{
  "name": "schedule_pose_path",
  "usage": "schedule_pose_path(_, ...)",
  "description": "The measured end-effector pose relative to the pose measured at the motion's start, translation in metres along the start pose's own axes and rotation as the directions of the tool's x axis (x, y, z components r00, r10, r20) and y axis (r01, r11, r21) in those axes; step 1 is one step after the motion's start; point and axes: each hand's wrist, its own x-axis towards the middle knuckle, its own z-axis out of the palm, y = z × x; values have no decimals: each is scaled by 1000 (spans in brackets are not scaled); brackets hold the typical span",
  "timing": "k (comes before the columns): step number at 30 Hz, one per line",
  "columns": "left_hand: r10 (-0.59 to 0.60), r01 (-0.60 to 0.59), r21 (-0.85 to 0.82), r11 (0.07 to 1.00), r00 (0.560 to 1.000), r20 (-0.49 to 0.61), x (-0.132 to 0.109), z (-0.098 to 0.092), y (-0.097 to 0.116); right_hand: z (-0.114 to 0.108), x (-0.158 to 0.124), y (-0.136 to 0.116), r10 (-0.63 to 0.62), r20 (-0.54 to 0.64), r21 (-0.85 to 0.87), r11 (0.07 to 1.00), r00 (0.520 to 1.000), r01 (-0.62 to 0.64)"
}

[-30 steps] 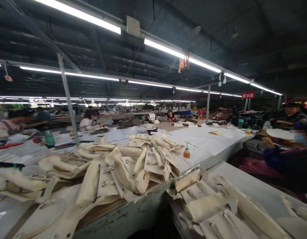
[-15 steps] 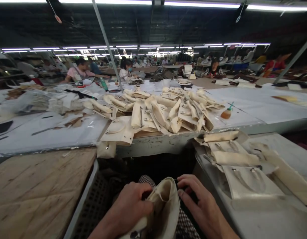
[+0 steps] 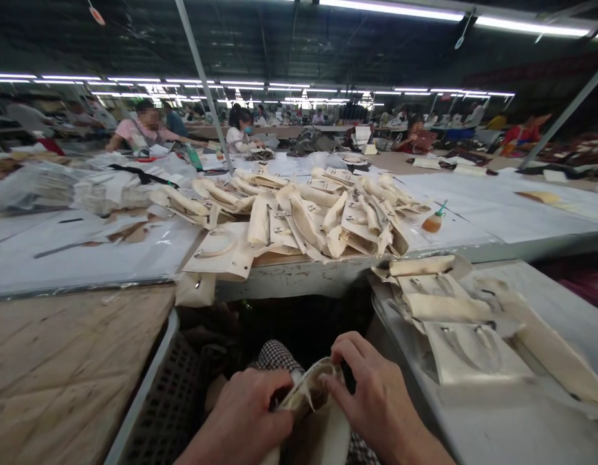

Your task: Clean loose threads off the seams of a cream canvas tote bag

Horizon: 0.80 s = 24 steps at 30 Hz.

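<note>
A cream handbag (image 3: 323,423) stands in my lap, its mouth turned up and its inside partly visible. My left hand (image 3: 253,403) is closed on the left edge of the bag's opening, thumb and fingers pinching it. At the far right end of the rim, my right hand (image 3: 364,381) pinches the edge between thumb and fingers. The lower part of the bag runs out of view between my forearms. Checked cloth (image 3: 278,356) over my legs shows behind and beside it.
Cream bag pieces (image 3: 299,219) lie heaped on the white-covered table (image 3: 134,258) ahead. More cream bags (image 3: 473,352) rest on the side surface at right. A small bottle of amber liquid (image 3: 432,223) stands on the table. A plastic crate (image 3: 168,394) is at left, beside a brown board (image 3: 71,374). Co-workers sit beyond.
My right hand has moved left from just beside the bag onto its rim and now grips it. The left hand keeps its hold. The view has shifted slightly.
</note>
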Motion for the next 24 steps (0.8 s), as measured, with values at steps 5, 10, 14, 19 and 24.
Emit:
schedule_pose_path(5,86,-86,-19,996,995,-42,-1,6,-9,3,-1,3,-34,38,68,997,999,31)
schedule_pose_path(10,97,-97,-5,995,995,-15,-3,2,-17,1,0,7,-51,96,244,969,994,27)
schedule_pose_path(14,39,-37,-19,999,997,59,-12,-8,-24,5,-1,5,-73,88,353,935,993,38)
schedule_pose_path(19,-46,46,7,999,999,16,-31,-13,-30,14,-4,4,-122,71,364,927,990,88)
schedule_pose_path(24,-123,126,22,992,987,-107,-44,-3,-33,20,-4,6,-144,43,355,927,989,120)
